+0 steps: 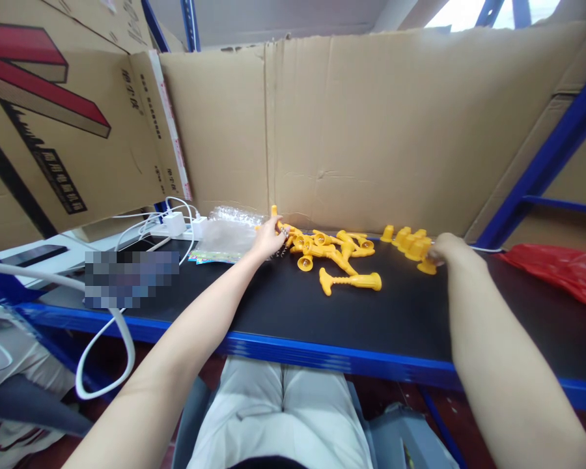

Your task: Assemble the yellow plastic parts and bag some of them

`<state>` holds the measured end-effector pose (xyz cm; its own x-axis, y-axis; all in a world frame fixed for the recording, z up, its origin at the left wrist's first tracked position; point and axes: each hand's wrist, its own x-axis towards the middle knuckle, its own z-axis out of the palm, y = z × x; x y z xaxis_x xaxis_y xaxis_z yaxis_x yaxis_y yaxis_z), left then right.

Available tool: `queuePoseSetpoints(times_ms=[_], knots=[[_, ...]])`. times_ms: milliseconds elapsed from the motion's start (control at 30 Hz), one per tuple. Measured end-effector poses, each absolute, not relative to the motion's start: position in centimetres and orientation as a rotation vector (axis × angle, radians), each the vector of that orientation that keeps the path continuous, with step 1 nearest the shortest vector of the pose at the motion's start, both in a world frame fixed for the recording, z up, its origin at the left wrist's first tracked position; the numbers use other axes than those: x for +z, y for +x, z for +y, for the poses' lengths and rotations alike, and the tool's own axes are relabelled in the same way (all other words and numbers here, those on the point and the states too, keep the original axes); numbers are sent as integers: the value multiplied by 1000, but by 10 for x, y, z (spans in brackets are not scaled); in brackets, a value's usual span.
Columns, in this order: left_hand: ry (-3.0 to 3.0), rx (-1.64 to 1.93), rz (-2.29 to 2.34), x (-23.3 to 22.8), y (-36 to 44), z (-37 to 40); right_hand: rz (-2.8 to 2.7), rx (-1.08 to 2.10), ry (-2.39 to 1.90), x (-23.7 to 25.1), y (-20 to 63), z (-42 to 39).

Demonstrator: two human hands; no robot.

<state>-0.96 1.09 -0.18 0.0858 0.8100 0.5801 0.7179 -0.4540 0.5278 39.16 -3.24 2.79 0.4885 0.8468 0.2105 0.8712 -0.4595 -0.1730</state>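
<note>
My left hand (270,240) is closed on a yellow T-handled corkscrew (274,211), its handle sticking up past my fingers and a metal spiral showing beside them. Just right of it lies a heap of yellow corkscrew parts (329,246), some with round open ends facing me. One whole yellow corkscrew (351,281) rests on its side in front of the heap. Over on the right, the fingers of my right hand (444,250) close on a tilted yellow bell-shaped sleeve (426,266). Several similar yellow sleeves (404,241) stand in a group beside it.
The black shelf top (293,312) has a blue metal front edge (322,355). Clear plastic bags (229,234), white chargers (174,223) and looping cables lie left. Red plastic (559,270) lies right. Cardboard (371,130) walls the back; a blue post (542,150) slants at right.
</note>
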Motion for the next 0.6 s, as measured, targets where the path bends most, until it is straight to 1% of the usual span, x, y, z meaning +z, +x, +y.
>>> queuePoseSetpoints(times_ms=[33, 100, 200, 400, 500, 600], knots=[[2239, 1303, 1549, -4, -10, 13, -1456, -155, -2523, 27, 392, -32], [2264, 1300, 1473, -7, -11, 17, -1420, -87, -2640, 27, 392, -31], [2259, 1331, 1393, -11, -15, 22, -1430, -106, -2626, 28, 391, -30], [2133, 1388, 1495, -10, -19, 27, -1443, -83, -2611, 32, 387, -34], [2102, 1440, 1514, -10, -19, 28, -1382, -86, -2614, 40, 375, -41], [2062, 1413, 1516, -12, -18, 29, -1363, -129, -2587, 51, 356, -50]])
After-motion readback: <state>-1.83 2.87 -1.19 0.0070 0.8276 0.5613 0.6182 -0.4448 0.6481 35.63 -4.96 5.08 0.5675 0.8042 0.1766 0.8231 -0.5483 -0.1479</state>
